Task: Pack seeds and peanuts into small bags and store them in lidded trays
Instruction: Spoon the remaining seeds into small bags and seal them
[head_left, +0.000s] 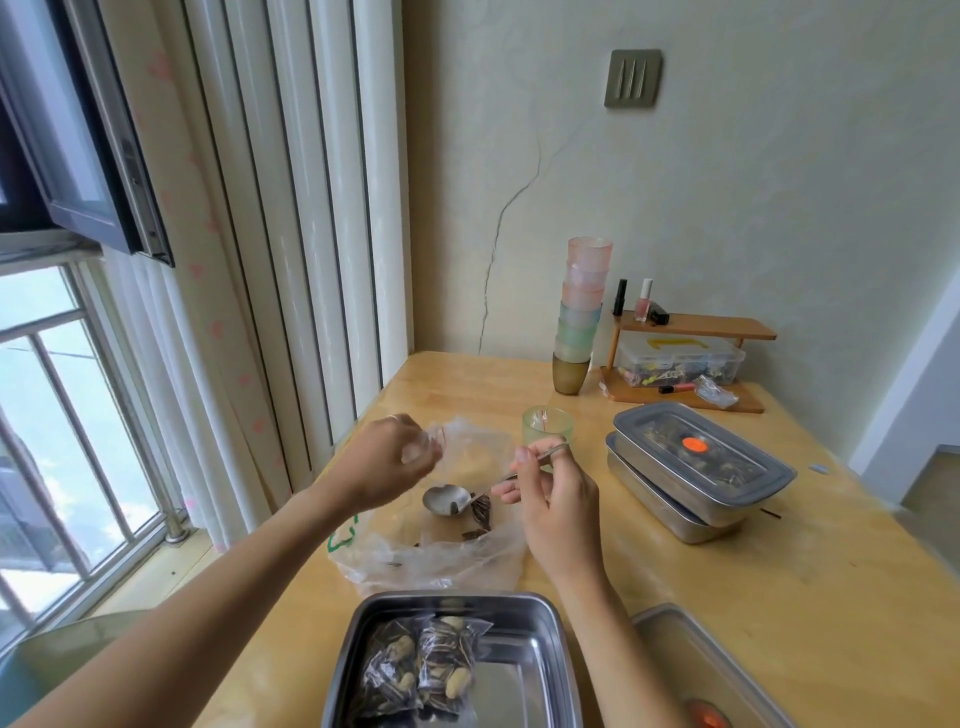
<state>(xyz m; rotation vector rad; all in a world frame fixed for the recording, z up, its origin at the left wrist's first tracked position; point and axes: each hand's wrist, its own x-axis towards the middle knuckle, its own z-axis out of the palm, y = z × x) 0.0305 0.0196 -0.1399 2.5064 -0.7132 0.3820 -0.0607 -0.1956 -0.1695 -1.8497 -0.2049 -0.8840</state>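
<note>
Pale wooden table (779, 545) fills the right of your view. It sits in a corner with a cracked wall behind, and a window (52, 415) and white curtain (291, 208) on the left.

Your left hand (387, 462) hovers over the middle of the table with its fingers curled, pinching the mouth of a small clear bag (441, 441) that has a red seal line. The hand is blurred, so you cannot tell which fingers do the pinching.

Your right hand (553, 509) pinches the handle of a metal spoon (447, 500) between thumb and fingertips. The spoon's long axis runs from far right, at your fingers, to near left. Its bowl points left and faces up with a dark seed in it. The bowl sits just beside a few sunflower seeds (480, 512) lying on a large crumpled plastic bag (441, 561).

Nearest you stands an open steel tray (540, 675). Two filled bags (395, 670) of seeds and peanuts lie side by side in its left half, their long axes running near to far. A grey lid (691, 654) lies just right of the tray.

Two lidded trays (701, 467) are stacked at the right, their long sides running from far left to near right. A green cup (548, 426) stands just beyond your right hand. At the far edge are a stack of tinted cups (582, 312) and a wooden shelf (696, 327) standing over a plastic box (680, 361).
</note>
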